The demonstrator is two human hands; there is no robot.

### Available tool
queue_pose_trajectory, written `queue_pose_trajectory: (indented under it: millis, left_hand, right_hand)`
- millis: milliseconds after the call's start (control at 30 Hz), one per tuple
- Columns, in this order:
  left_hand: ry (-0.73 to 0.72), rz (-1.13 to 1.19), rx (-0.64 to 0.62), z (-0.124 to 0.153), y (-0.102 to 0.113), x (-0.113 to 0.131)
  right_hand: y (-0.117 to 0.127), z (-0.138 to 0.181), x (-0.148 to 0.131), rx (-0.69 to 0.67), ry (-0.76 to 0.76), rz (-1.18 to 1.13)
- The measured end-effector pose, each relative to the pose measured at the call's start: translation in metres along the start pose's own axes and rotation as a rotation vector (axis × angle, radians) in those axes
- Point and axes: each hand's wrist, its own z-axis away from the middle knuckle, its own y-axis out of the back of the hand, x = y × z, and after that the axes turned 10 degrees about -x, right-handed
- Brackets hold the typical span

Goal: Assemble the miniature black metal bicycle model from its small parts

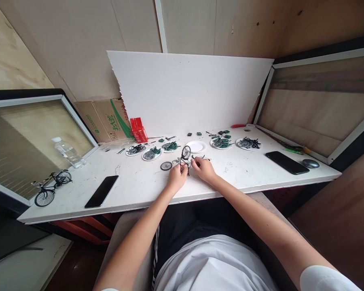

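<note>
Over the middle of the white table point(145, 186), my left hand point(177, 177) pinches a small black model bicycle point(183, 161) that is partly assembled. One spoked wheel point(186, 152) points up from it, and my fingers hide part of its frame. My right hand point(202, 168) is closed close to the bicycle's right side, thumb and fingers together. Whatever lies between those fingertips is too small to make out. A loose black wheel point(166, 165) rests on the table just left of my left hand. Thin dark parts point(206, 158) lie behind my right hand.
Paper plates of black and green parts point(152, 153) line the back, around a bare white plate point(195, 146). A finished model bicycle point(52, 186), a phone point(102, 191) and a bottle point(68, 152) are left. Another phone point(286, 162) and a mouse point(310, 163) are right.
</note>
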Motion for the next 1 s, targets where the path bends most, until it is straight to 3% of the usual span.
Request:
queue_pose_trajectory:
  millis: [1000]
  left_hand:
    - [-0.004, 0.047, -0.011, 0.0015, 0.0017, 0.0028]
  right_hand:
    - [-0.0023, -0.0004, 0.0057, -0.044, 0.019, -0.009]
